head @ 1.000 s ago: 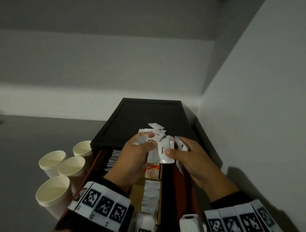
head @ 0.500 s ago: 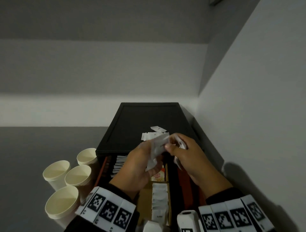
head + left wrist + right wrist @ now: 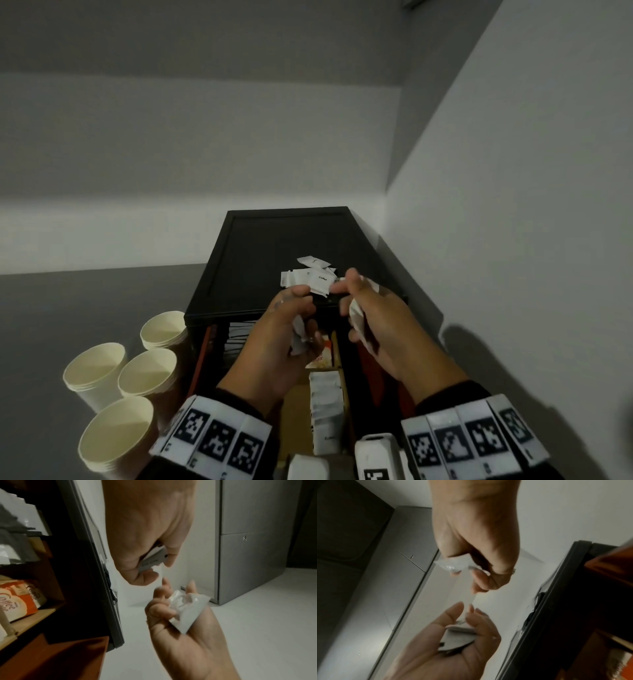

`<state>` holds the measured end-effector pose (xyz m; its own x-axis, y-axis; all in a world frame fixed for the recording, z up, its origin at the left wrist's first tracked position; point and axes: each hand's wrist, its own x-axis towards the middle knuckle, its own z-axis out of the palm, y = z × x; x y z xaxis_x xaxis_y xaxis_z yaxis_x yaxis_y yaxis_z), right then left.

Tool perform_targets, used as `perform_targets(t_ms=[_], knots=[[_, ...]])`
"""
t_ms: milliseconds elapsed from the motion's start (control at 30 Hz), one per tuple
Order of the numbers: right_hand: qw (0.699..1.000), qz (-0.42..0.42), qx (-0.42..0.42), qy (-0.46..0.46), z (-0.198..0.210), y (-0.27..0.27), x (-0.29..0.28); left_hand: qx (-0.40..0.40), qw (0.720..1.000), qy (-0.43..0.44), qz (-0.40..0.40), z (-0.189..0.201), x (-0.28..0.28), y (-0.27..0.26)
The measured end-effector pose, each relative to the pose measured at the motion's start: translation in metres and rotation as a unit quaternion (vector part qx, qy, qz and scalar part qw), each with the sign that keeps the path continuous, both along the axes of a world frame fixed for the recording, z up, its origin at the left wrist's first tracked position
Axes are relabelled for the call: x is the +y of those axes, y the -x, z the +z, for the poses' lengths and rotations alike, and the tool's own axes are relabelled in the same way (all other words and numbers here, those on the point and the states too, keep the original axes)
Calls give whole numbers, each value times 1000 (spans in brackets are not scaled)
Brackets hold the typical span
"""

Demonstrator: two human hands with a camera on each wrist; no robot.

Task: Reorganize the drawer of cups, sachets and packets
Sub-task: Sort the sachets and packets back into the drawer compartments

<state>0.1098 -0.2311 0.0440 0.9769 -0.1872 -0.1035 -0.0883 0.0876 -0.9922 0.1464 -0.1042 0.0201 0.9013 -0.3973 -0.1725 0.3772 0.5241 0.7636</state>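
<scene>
Head view: white sachets (image 3: pixel 298 337) are pinched in the curled left hand (image 3: pixel 281 329), more in the right hand (image 3: pixel 376 322), above the open drawer (image 3: pixel 342 394). Light, limp, likely slippery; flat edges are best pinched.

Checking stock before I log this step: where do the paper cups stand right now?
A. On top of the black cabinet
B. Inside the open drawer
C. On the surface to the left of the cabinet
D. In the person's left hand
C: the head view shows the paper cups standing upright in a cluster on the grey surface left of the black cabinet, outside the drawer.
</scene>
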Motion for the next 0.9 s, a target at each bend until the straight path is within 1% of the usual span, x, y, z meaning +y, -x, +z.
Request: perform_targets(t_ms=[67, 100, 167, 233, 267, 333, 400, 467, 533, 600, 667, 733, 800, 900], knots=[[999, -50, -4, -12, -3, -4, 0, 14, 1000, 14, -14, 0, 1, 2], [998, -62, -17, -17, -3, -4, 1, 2, 999, 14, -31, -1, 2, 3], [997, -58, -31, -39, -4, -6, 3, -31, 997, -7, -70, -3, 1, 6], [998, -57, -20, -25, -7, -8, 8, -57, 994, -31, -93, -6, -5, 10], [998, -61, -12, -1, -9, -10, 9, -59, 993, -49, -88, -8, -9, 12], [998, -63, 15, 24, -13, -11, 11, -41, 994, -93, -40, -11, -13, 11], [996, -60, 44, 53, -16, -10, 7, -27, 995, -95, -5, -12, -7, 5], [995, -44, 64, 67, -15, -6, 0, -18, 996, -85, 9, -12, 2, -2], [997, -11, 70, 22, -13, -2, -2, -20, 996, -88, 2, -13, 7, -5], [997, 41, 70, -4, -13, 0, -2, -29, 994, -97, -31, -15, 7, -3], [994, 91, 66, -9, -14, 2, 2, -46, 990, -107, -82, -17, 5, 2], [990, 126, 57, 2, -19, 1, 5, -62, 987, -101, -106, -19, 6, 4], [990, 128, 47, 20, -24, -3, 5, -90, 986, -92, -105, -21, 9, 5], [995, 96, 18, 16, -24, -8, 3, -102, 989, -79, -67, -23, 14, 3]])
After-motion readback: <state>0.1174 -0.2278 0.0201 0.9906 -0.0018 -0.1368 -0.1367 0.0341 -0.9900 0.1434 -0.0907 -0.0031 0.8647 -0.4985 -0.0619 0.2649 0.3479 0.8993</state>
